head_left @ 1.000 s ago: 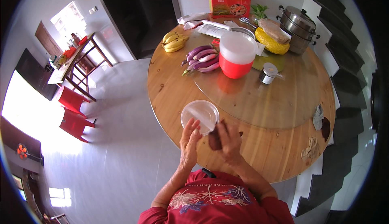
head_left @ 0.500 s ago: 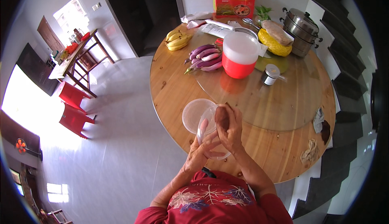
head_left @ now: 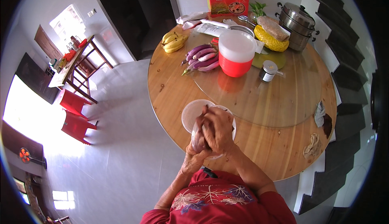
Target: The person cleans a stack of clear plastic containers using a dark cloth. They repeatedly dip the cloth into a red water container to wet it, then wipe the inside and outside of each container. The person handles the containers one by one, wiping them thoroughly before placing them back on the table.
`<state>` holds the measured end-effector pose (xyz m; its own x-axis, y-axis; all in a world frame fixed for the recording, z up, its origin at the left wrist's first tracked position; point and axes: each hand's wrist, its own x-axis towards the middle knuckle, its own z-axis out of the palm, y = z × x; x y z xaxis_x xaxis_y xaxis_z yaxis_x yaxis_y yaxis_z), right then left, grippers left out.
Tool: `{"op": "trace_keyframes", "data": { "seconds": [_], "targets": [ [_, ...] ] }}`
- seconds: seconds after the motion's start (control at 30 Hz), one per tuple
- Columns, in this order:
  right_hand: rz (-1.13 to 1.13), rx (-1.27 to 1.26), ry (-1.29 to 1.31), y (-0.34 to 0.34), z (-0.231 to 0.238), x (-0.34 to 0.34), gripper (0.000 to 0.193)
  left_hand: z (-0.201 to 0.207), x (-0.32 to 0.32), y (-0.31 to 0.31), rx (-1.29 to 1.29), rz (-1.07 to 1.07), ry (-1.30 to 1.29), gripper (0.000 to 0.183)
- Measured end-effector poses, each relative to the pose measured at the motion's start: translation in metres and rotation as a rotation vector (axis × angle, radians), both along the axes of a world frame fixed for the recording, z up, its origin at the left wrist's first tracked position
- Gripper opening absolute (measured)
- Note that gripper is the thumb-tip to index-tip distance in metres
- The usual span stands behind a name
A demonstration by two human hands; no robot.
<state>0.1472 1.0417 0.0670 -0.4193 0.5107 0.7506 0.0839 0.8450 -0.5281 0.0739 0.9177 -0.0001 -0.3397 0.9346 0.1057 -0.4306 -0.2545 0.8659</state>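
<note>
At the near edge of the table, my left hand grips a clear round plastic tub from below and the side, tilting it. My right hand is closed at its mouth, fingers curled down over a brown lump that is mostly hidden; what the lump is I cannot tell. Behind my hands shows the rim of another clear round plastic piece. A flat, translucent round lid or dish lies just beyond, on the left.
Across the wooden table stand bananas, purple eggplants, a stack of red and white tubs, a lidded jar, a yellow bundle, a steamer pot and a red box. Cloths lie at right.
My right hand has turned over and come down with the brown lump onto the tub's mouth. The tub, in my left hand, has tilted and shifted slightly left.
</note>
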Motion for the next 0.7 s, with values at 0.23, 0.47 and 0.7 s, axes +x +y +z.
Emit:
{"op": "trace_keyframes", "data": {
  "seconds": [0.23,0.47,0.7],
  "targets": [
    [0.031,-0.676,-0.060,0.033,-0.011,0.000,0.019,0.033,0.006,0.003,-0.065,-0.109,-0.189,0.077],
    [0.248,0.112,-0.206,-0.034,0.005,0.001,0.036,-0.022,-0.008,-0.003,-0.219,0.126,0.695,0.072],
    [-0.026,0.065,-0.108,0.001,-0.001,-0.007,0.032,0.022,-0.001,0.005,0.068,-0.008,-0.268,0.077]
  ]
}}
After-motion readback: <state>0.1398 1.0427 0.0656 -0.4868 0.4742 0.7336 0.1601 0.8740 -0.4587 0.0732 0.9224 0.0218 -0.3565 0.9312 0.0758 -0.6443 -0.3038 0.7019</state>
